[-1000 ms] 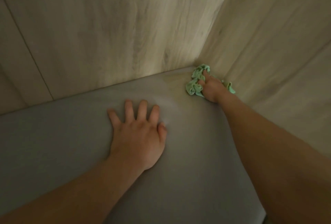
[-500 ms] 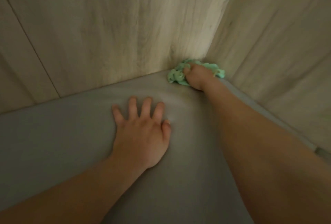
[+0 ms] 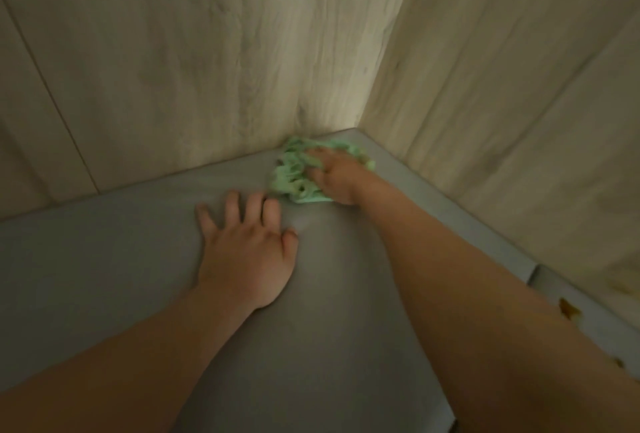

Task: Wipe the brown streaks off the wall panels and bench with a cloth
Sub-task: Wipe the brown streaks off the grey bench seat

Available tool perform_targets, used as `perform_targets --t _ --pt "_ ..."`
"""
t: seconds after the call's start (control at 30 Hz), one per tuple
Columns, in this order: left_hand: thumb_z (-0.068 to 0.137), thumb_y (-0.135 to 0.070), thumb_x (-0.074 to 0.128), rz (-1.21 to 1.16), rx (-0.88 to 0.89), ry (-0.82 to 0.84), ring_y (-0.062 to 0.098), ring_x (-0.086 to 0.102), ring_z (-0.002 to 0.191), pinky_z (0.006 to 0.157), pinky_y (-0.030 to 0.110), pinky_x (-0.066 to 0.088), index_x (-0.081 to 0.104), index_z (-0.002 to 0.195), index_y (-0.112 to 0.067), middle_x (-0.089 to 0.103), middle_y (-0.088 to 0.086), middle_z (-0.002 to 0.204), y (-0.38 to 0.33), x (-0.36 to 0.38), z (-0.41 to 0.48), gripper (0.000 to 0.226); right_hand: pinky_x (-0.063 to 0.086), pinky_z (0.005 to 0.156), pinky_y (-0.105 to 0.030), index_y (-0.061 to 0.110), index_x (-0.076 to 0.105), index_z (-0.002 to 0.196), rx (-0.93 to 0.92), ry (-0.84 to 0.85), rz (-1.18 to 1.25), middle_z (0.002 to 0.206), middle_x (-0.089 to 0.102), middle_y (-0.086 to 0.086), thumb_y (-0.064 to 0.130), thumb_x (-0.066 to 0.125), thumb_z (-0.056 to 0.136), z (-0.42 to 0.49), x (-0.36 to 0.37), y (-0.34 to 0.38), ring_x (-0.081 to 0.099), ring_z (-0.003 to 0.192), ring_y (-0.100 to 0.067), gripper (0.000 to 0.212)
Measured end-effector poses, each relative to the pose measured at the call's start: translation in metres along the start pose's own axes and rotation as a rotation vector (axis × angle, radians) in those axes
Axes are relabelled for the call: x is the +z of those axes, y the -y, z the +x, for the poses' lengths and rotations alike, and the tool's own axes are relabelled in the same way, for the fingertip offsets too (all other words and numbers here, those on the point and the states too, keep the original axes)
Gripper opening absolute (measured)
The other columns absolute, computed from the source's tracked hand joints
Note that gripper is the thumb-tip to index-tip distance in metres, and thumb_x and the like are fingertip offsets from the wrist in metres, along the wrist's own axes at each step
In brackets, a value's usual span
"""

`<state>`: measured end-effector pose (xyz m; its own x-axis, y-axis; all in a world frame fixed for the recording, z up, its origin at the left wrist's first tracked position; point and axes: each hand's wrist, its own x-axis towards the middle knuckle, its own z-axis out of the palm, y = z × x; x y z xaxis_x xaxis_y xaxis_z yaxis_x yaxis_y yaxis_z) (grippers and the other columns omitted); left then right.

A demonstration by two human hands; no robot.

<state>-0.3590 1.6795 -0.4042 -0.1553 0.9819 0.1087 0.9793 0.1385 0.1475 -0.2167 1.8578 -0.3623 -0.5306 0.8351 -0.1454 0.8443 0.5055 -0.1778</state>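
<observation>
Looking down into a corner where a pale wood-grain back wall panel (image 3: 207,51) meets a matching right wall panel (image 3: 519,86) above a grey padded bench (image 3: 104,276). The right hand (image 3: 334,178) reaches to the far end of the seat and presses a crumpled green cloth (image 3: 294,176) onto the grey surface, its fingers bent down into the folds and gripping the bundle. The cloth sits just short of the corner, its far edge at the foot of the back wall panel; motion blur makes it unclear whether the two touch. The left hand (image 3: 246,252) lies flat on the bench nearer the viewer, palm down, fingers straight and spread, holding nothing, its fingertips just beside the near edge of the cloth. Both forearms are bare. At lower right, beyond the right forearm, a seam sets off a second grey cushion (image 3: 585,297), which carries a brown stain (image 3: 568,311) and a smaller brown mark (image 3: 618,361) close to the picture's edge
</observation>
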Motion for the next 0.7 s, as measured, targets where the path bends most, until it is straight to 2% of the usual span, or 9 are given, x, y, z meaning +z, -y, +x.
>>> perform_targets --t 0.1,0.2,0.23,0.27,0.33,0.43,0.5,0.63,0.7 --pt "0.1 -0.054 0.017 0.012 0.01 -0.031 0.035 0.021 0.148 0.114 0.069 0.018 0.038 0.139 -0.02 0.028 0.003 0.155 0.004 0.007 0.001 0.055 0.007 0.128 -0.05 0.036 0.013 0.165 0.306 0.068 -0.119 0.174 0.0 -0.005 0.07 0.012 0.1 0.033 -0.001 -0.068 0.006 0.159 -0.034 0.074" --pt "0.101 -0.054 0.017 -0.009 0.028 -0.031 0.036 0.018 0.148 0.114 0.07 0.015 0.035 0.141 -0.019 0.025 0.003 0.156 0.003 0.011 0.004 0.056 0.0 0.126 -0.058 0.054 0.009 0.16 0.477 0.059 -0.07 0.174 -0.006 0.004 0.099 -0.002 0.062 0.038 0.002 -0.09 -0.004 0.16 -0.031 0.108" --pt "0.101 -0.054 0.017 -0.015 0.029 -0.04 0.036 0.019 0.148 0.114 0.071 0.015 0.036 0.141 -0.019 0.025 0.003 0.156 0.002 0.011 0.004 0.057 -0.001 0.126 -0.059 0.053 0.009 0.161 0.456 0.04 -0.086 0.174 -0.005 0.007 0.1 -0.006 0.061 0.034 0.003 -0.08 -0.004 0.16 -0.03 0.111" --pt "0.1 -0.054 0.016 -0.014 0.029 -0.052 0.037 0.02 0.147 0.113 0.071 0.016 0.037 0.14 -0.019 0.027 0.003 0.156 0.003 0.011 0.004 0.057 -0.003 0.126 -0.058 0.05 0.01 0.162 0.403 0.054 -0.113 0.174 -0.005 0.009 0.096 -0.006 0.073 0.033 0.004 -0.069 -0.005 0.16 -0.028 0.102" --pt "0.098 -0.054 0.017 -0.013 0.031 -0.059 0.037 0.023 0.146 0.112 0.072 0.017 0.04 0.139 -0.019 0.03 0.003 0.155 0.0 0.009 0.002 0.058 -0.005 0.127 -0.054 0.04 0.013 0.165 0.23 0.075 -0.186 0.174 -0.002 0.009 0.072 0.003 0.099 0.023 0.004 -0.038 -0.005 0.16 -0.025 0.074" --pt "0.096 -0.052 0.018 -0.039 0.028 -0.035 0.038 0.029 0.144 0.111 0.073 0.02 0.045 0.133 -0.018 0.038 0.005 0.15 -0.001 0.004 0.0 0.057 0.0 0.128 -0.051 0.043 0.016 0.163 0.132 0.04 -0.12 0.174 0.005 0.007 0.077 0.007 0.09 -0.002 0.018 -0.001 -0.002 0.16 -0.027 0.081" --pt "0.096 -0.05 0.021 -0.055 0.027 -0.025 0.038 0.032 0.143 0.111 0.073 0.021 0.048 0.129 -0.017 0.041 0.005 0.147 -0.001 0.001 -0.001 0.053 0.002 0.129 -0.049 0.044 0.012 0.163 0.088 0.028 -0.065 0.174 0.005 0.008 0.073 0.019 0.098 -0.021 0.023 0.0 -0.002 0.16 -0.028 0.072" --pt "0.101 -0.049 0.03 -0.04 0.018 -0.031 0.039 0.031 0.144 0.111 0.074 0.021 0.049 0.129 -0.015 0.04 0.008 0.15 0.001 0.003 -0.001 0.048 -0.004 0.128 -0.049 0.057 0.012 0.159 0.243 0.117 -0.147 0.174 -0.002 0.01 0.093 0.007 0.075 -0.044 0.003 -0.051 -0.007 0.16 -0.023 0.091" --pt "0.102 -0.051 0.028 -0.032 0.016 -0.034 0.039 0.028 0.145 0.112 0.074 0.019 0.046 0.134 -0.016 0.037 0.007 0.152 0.002 0.006 0.0 0.051 -0.006 0.126 -0.057 0.062 0.01 0.156 0.393 0.155 -0.124 0.173 -0.009 0.009 0.096 0.006 0.076 -0.045 0.001 -0.07 -0.012 0.159 -0.03 0.086"
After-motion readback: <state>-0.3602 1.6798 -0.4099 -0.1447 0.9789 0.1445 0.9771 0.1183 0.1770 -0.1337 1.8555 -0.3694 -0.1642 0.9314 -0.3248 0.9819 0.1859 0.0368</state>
